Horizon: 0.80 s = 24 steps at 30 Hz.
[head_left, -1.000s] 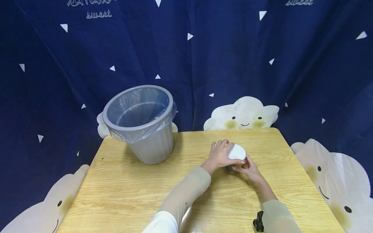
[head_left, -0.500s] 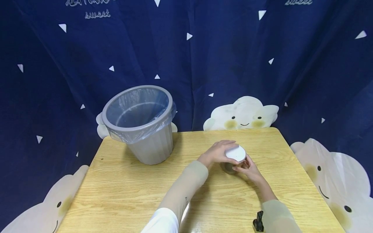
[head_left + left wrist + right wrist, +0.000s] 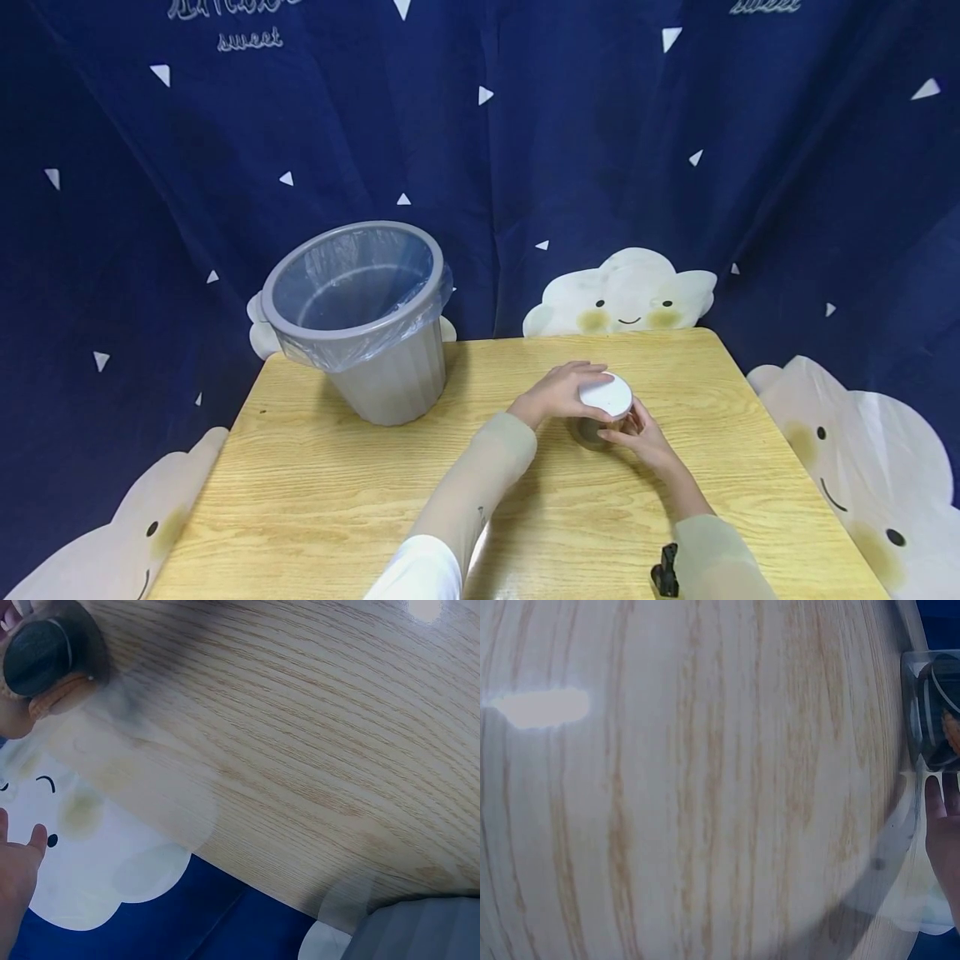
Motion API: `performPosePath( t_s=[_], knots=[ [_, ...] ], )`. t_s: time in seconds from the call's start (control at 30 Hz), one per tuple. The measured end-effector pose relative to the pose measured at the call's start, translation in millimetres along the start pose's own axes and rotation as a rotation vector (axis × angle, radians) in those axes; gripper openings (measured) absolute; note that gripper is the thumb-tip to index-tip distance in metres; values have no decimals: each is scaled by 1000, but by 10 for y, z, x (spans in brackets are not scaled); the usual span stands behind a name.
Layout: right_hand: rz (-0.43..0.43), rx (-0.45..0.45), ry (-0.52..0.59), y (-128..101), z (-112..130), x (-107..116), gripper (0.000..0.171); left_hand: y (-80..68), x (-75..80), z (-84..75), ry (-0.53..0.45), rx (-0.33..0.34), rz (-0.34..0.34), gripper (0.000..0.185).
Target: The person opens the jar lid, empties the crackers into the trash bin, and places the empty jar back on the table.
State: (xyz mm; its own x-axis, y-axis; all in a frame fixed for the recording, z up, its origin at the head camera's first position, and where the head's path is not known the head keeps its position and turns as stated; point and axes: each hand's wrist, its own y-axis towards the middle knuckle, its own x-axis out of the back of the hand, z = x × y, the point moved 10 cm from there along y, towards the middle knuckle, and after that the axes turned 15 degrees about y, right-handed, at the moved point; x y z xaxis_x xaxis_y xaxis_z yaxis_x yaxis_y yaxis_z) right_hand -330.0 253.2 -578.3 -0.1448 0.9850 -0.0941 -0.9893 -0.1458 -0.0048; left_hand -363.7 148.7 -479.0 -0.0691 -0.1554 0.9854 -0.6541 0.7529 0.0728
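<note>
A clear jar (image 3: 588, 433) with a round white lid (image 3: 611, 395) stands on the wooden table, right of its middle. My left hand (image 3: 558, 393) grips the lid from the left, thumb along the near side and fingers over the far side. My right hand (image 3: 647, 440) holds the jar's body from the right, below the lid. Through the jar wall (image 3: 911, 712) dark round pieces and an orange-brown piece (image 3: 951, 731) show in the right wrist view. Whether the lid sits loose or tight cannot be told.
A grey trash bin (image 3: 393, 379) with a clear liner stands at the table's back left. Behind the wooden table (image 3: 337, 508) hangs a dark blue curtain (image 3: 585, 125) with clouds and triangles. A small black device (image 3: 665, 571) is by the right forearm.
Over the first half second my left hand turned on the lid and shifted slightly left, uncovering more of the jar. My right hand stayed in place. Since then, hardly anything has moved.
</note>
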Motion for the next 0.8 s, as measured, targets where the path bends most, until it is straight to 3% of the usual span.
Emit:
performPosePath(
  t_s=[0.23, 0.5, 0.8],
  knots=[
    [2, -20, 36, -101, 250, -147, 86, -6, 31, -20, -6, -14, -31, 71],
    [0, -13, 18, -35, 52, -41, 87, -9, 15, -10, 11, 34, -49, 71],
    [-8, -2, 3, -28, 47, -28, 87, -28, 14, 43, 34, 136, -91, 72]
  ],
)
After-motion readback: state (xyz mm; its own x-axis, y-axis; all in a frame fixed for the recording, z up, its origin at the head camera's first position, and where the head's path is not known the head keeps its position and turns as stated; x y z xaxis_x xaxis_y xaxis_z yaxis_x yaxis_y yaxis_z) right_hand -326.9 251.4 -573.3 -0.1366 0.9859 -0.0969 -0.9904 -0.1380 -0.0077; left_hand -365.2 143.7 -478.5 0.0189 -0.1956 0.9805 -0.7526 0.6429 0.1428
